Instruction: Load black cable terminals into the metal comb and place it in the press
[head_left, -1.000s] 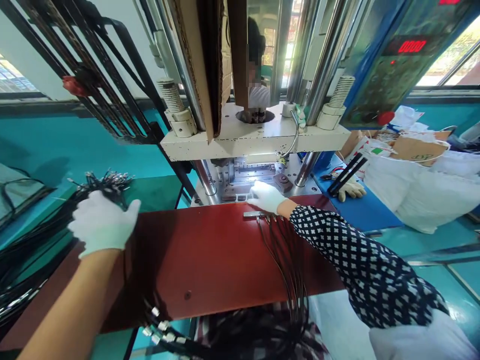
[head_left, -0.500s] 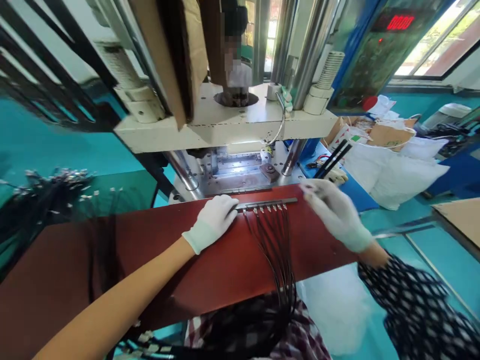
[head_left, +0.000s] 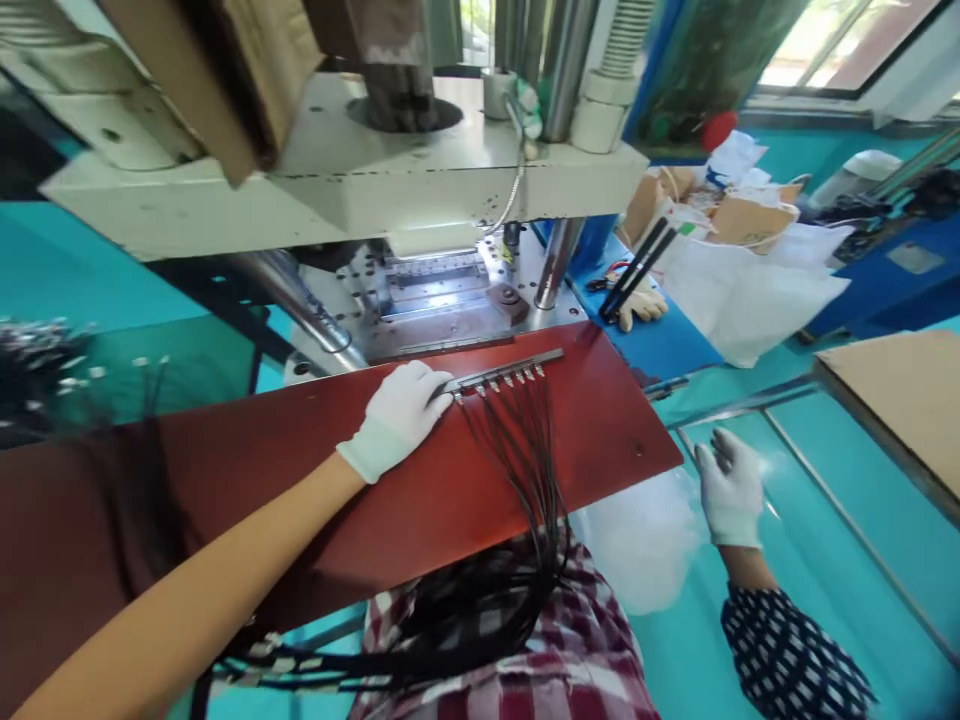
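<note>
My left hand (head_left: 401,410), in a white glove, is closed on the left end of a narrow metal bar (head_left: 510,370) lying on the red-brown board. Several black cables (head_left: 525,450) with small metal connectors are lined up along the bar's near edge and run down to my lap, where they bunch together. Off the board's right side, over the floor, my right hand (head_left: 731,490), also gloved, has its thumb and fingers slightly apart, with no object visible between them.
Behind the board (head_left: 600,430) stands a press with a cream plate (head_left: 300,205) and a lit metal bed (head_left: 435,290). Right of it, a blue surface (head_left: 675,345) holds black rods and a glove (head_left: 645,305). More cables hang at the left. A cardboard sheet (head_left: 900,400) is far right.
My right hand has moved away from the bar's right end, down and right past the board's edge. My left hand still holds the bar. The camera view has shifted.
</note>
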